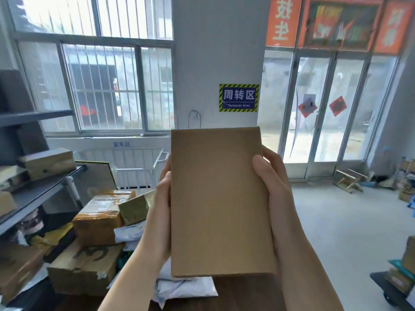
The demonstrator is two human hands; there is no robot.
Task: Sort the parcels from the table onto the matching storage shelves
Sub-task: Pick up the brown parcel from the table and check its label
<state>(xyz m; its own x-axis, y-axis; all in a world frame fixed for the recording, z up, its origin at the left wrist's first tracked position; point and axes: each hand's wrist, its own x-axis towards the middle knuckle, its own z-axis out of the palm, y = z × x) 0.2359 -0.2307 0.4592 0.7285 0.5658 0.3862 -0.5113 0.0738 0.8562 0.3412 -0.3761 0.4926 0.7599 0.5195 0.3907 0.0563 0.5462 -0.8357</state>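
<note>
Both hands, left [162,198] and right [272,194], clasp the box [219,203] by its long edges above the desk [244,292]; turn it to find a label, since this face is blank.

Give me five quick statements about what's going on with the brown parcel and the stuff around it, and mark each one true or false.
1. Both hands hold the flat brown parcel, the left hand on its left edge and the right hand on its right edge. True.
2. The parcel lies flat on the table. False: it is held up, off the table.
3. A blue sign with a yellow and black striped border hangs on the pillar behind the parcel. True.
4. The shelves on the left are bare. False: boxes sit on them.
5. White mailer bags lie below the parcel. True.
</note>
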